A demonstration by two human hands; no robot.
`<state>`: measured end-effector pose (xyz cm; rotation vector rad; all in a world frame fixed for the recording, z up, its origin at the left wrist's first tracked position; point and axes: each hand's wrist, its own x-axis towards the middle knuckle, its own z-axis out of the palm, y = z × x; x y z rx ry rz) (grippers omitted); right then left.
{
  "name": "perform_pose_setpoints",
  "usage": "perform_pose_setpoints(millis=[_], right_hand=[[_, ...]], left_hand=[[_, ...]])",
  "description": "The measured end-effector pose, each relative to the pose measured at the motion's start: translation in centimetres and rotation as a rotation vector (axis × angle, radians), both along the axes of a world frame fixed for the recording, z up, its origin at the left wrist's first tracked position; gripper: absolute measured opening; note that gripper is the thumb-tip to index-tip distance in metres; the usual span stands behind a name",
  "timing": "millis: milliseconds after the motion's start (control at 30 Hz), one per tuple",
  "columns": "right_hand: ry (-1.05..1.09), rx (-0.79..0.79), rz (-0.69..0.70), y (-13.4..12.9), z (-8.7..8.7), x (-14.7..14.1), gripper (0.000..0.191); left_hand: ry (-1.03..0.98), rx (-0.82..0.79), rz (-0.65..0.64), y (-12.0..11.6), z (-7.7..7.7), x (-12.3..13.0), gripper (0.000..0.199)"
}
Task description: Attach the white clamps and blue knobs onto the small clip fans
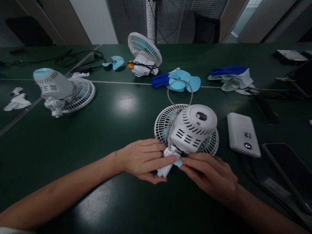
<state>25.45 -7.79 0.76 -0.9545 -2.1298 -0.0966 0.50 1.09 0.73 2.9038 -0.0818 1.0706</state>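
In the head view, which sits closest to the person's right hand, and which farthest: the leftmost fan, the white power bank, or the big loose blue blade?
From the right hand:
1. White power bank: to its right.
2. Big blue blade: beyond the held fan.
3. Leftmost fan: well off to the left.

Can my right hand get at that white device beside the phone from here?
Probably yes: the white device lies just beyond your right hand, with bare tabletop between them, though that hand is busy at the light-blue piece by the fan.
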Motion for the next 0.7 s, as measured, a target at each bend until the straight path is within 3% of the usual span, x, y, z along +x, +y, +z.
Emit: perform_pose_setpoints(millis=[100, 300, 533, 700], right_hand=[[0.023, -0.046, -0.005, 0.0, -0.2, -0.4, 0.005], [-0.004, -0.063, 0.005, -0.1, -0.7, -0.4, 0.006], [-0.052, -0.034, 0.095, 0.0, -1.1, 1.0, 0.031], [-0.016, -0.001, 0.025, 0.2, -0.7, 0.4, 0.023]], left_hand=[[0.009, 0.016, 0.005, -0.1, 0.0, 0.0, 0.054], [-0.002, 0.010, -0.002, -0.1, 0.0, 0.0, 0.055], [-0.015, -0.031, -0.003, 0.0, -0.2, -0.1, 0.055], [-0.001, -0.013, 0.003, -0.1, -0.1, -0.1, 0.055]])
